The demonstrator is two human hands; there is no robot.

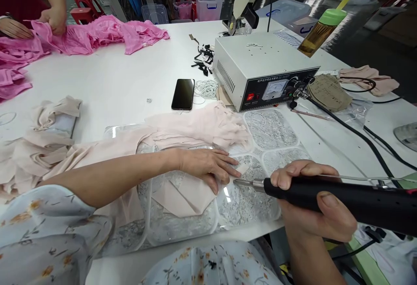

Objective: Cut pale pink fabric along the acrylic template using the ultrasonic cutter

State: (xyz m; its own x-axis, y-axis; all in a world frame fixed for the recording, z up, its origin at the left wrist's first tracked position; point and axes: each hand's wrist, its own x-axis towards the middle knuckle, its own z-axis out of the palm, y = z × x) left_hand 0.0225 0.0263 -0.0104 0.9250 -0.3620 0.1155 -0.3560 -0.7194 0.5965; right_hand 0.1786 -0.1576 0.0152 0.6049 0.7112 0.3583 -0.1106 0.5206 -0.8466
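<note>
My left hand (pixel 208 166) lies on a pale pink piece of cloth (pixel 187 196), its fingers stretched out and pressing the cloth against a clear mat with a grey marbled pattern (pixel 247 207). In my right hand (pixel 317 202) is a black handheld ultrasonic welder (pixel 302 191), held nearly level. Its metal tip points left and ends close to the left fingertips, at the cloth's edge; whether it touches cannot be made out. Behind my left hand lies a stack of pale pink cloth pieces (pixel 202 126). More beige cloth (pixel 42 146) is heaped at the left.
A grey power box (pixel 260 65) with dials stands at the back right, cabled to the welder. Near it are a black phone (pixel 183 94), pale elastic cords (pixel 206 89) and a green-lidded bottle (pixel 322 31). At the far left, a co-worker's hands (pixel 54 19) handle bright pink cloth (pixel 97 35).
</note>
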